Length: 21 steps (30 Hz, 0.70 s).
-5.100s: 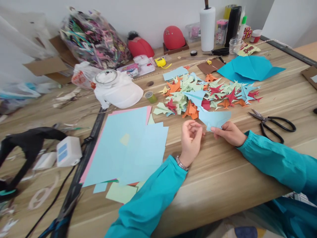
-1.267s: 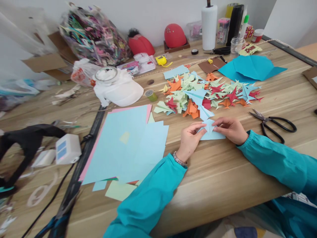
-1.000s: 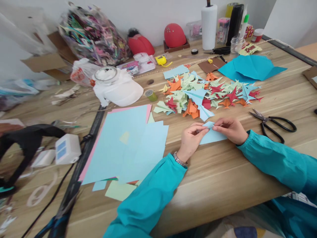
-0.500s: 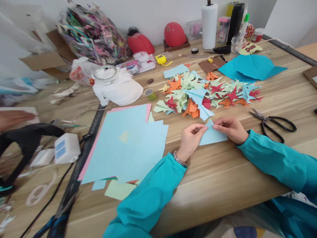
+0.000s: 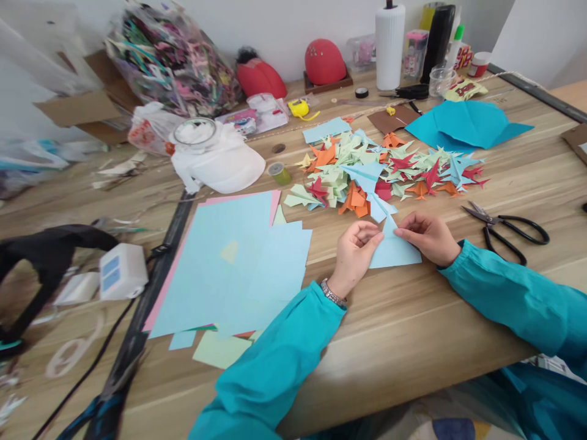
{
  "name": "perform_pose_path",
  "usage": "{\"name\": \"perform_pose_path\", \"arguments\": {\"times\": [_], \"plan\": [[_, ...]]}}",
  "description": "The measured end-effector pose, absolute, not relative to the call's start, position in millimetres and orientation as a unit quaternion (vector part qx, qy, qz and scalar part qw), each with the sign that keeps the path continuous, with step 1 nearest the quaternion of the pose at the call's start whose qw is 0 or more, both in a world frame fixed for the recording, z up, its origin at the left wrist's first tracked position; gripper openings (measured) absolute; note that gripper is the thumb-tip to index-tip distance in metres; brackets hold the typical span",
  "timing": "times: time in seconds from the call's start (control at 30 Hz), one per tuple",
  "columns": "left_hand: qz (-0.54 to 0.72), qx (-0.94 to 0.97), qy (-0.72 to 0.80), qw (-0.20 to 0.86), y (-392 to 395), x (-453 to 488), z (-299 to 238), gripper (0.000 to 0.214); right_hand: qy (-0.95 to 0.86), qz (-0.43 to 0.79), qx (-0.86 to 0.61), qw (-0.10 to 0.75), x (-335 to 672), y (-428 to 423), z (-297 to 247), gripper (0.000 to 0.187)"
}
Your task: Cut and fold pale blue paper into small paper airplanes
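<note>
A light blue sheet of paper (image 5: pixel 395 252), folded to a point at its far end, lies on the table between my hands. My left hand (image 5: pixel 358 247) pinches its left edge between thumb and forefinger. From the other side, my right hand (image 5: pixel 428 235) is closed on the right edge near the peak, thumb and finger together. Just beyond the point is a heap of folded paper pieces (image 5: pixel 362 174) in green, orange, red and blue. Some look like small paper planes.
Black-handled scissors (image 5: pixel 504 226) lie right of my right hand. Flat light blue sheets (image 5: pixel 224 269) are stacked on the left. Behind them sit a white bag (image 5: pixel 229 162) and a thread spool (image 5: pixel 279 173). Large blue paper (image 5: pixel 468 125) rests at the back right.
The paper's upper part now stands out as a longer, narrower point between my fingers. Both hands stay nearly in place. Another person's hand at the far left has left the view.
</note>
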<state>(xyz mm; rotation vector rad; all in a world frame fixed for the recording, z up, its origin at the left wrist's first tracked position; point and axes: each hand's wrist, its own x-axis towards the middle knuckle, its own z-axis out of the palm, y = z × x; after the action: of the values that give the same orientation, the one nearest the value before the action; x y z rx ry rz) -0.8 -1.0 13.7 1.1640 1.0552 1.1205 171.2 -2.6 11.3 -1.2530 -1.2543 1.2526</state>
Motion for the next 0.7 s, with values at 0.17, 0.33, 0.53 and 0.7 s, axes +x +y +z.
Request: {"name": "perform_pose_path", "arguments": {"times": [0.17, 0.33, 0.53, 0.7], "plan": [[0.48, 0.493, 0.457, 0.563, 1.6, -2.3, 9.5, 0.022, -0.51, 0.511, -0.511, 0.466, 171.2, -2.8, 12.8, 0.042], [0.478, 0.477, 0.455, 0.581, 2.2, -2.5, 8.7, 0.024, -0.522, 0.502, -0.514, 0.46, 170.4, -2.7, 14.0, 0.043], [0.478, 0.491, 0.448, 0.575, 0.0, -0.3, 15.1, 0.027, -0.533, 0.504, -0.503, 0.457, 171.3, -2.5, 11.2, 0.042], [0.491, 0.481, 0.448, 0.572, 1.8, -1.4, 13.2, 0.029, -0.508, 0.534, -0.498, 0.457, 170.9, -3.4, 13.3, 0.042]]}}
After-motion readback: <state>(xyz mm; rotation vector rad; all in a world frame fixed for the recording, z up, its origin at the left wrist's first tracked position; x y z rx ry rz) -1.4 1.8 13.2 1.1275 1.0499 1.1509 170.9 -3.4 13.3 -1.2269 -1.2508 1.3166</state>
